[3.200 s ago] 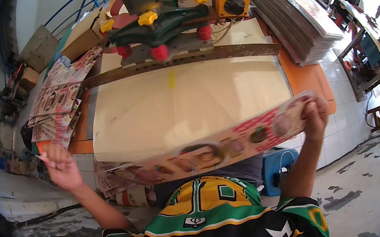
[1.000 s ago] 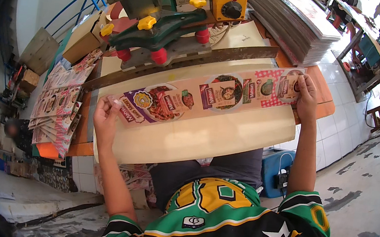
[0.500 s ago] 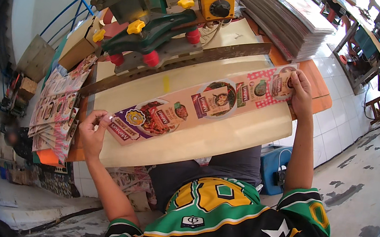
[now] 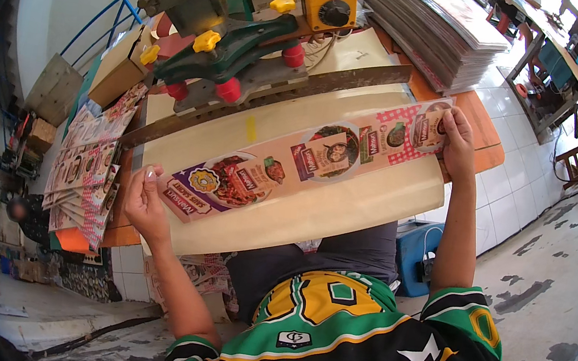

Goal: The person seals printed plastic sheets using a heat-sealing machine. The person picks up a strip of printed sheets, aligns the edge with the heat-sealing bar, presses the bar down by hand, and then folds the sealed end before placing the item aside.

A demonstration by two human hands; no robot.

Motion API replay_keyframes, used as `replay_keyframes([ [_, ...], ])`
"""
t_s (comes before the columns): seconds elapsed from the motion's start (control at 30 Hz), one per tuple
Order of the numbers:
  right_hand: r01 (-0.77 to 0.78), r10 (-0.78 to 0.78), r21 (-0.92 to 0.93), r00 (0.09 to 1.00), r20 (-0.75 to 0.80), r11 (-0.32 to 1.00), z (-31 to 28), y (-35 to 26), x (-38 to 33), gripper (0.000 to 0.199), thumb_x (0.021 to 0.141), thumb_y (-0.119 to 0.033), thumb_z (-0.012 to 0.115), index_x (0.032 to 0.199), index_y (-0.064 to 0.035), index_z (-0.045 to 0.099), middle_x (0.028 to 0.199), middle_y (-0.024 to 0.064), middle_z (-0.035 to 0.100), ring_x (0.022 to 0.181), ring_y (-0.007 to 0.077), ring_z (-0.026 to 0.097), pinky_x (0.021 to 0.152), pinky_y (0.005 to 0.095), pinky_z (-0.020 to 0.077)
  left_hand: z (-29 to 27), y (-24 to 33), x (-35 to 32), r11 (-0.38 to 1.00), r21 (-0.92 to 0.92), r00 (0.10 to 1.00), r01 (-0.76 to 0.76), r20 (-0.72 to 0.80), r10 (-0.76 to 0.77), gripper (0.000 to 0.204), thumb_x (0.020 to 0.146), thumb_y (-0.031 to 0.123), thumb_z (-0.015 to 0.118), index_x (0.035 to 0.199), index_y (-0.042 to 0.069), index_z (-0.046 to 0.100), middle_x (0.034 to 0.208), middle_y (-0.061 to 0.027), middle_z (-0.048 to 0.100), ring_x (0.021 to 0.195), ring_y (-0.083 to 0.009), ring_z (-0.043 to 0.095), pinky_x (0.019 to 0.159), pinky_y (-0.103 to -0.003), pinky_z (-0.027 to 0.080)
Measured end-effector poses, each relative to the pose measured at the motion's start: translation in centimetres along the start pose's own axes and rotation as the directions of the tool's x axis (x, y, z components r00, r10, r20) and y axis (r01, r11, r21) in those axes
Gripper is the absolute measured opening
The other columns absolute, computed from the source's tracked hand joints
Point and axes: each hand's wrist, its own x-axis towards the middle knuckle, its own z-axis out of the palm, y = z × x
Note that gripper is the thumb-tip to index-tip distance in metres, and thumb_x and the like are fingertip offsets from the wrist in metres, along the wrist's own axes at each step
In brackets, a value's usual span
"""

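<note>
A long printed strip (image 4: 270,160) with food pictures and a pink checked section stretches slantwise across the cream sheet (image 4: 313,220). My right hand (image 4: 460,145) pinches its far right end, thumb on top. At the lower left end, my left hand (image 4: 148,209) is closed with curled fingers, thumb and fingertips at the strip's edge. Just beyond the strip runs a long metal bar (image 4: 270,98). Above that bar sits a dark green clamp bracket (image 4: 235,60) with yellow knobs and red feet, part of a press.
Piled printed strips (image 4: 91,162) lie at the left, beside an open cardboard box (image 4: 121,65). A yellow control box (image 4: 329,3) with a black dial stands at the back, near a tall stack of sheets (image 4: 433,24). A blue container (image 4: 416,259) is by my right side.
My left hand has turned slightly, its fingers curling more, and shifted a little. The strip's left end has edged left. My right hand stays at the other end.
</note>
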Motion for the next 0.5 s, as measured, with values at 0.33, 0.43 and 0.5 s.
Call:
replay_keyframes([
  [0.33,-0.053,0.05,0.077,0.998,0.041,0.996,0.6,-0.4,-0.4,0.027,0.107,-0.024,0.059,0.121,-0.0009,0.06,0.109,0.0058,0.07,0.096,0.011,0.068,0.086,0.0287,0.0574,-0.7,-1.2,0.1,0.949,0.234,0.976,-0.213,-0.002,0.22,0.031,0.109,0.02,0.053,0.116,-0.005,0.07,0.111,-0.0103,0.073,0.1,-0.0208,0.069,0.084,-0.033,0.055],
  [0.43,-0.05,0.044,0.085,0.997,0.068,0.995,0.1,-0.1,-0.4,0.029,0.106,-0.023,0.061,0.122,0.0012,0.061,0.108,0.0075,0.071,0.096,0.0126,0.07,0.085,0.0296,0.0591,-0.8,-1.2,-0.5,0.989,0.132,0.994,-0.072,-0.068,0.082,0.029,0.109,0.018,0.052,0.112,-0.005,0.07,0.105,-0.0117,0.074,0.098,-0.0201,0.069,0.083,-0.034,0.054],
  [0.5,-0.055,0.047,0.07,0.994,0.101,0.996,-0.3,0.1,-0.3,0.029,0.106,-0.022,0.061,0.123,0.0017,0.061,0.108,0.0075,0.072,0.095,0.0123,0.07,0.085,0.0292,0.0587,-0.2,-0.9,-1.2,0.998,-0.001,0.981,0.057,-0.184,-0.057,0.027,0.108,0.014,0.051,0.108,-0.005,0.07,0.1,-0.0134,0.074,0.095,-0.0201,0.069,0.083,-0.034,0.054],
])
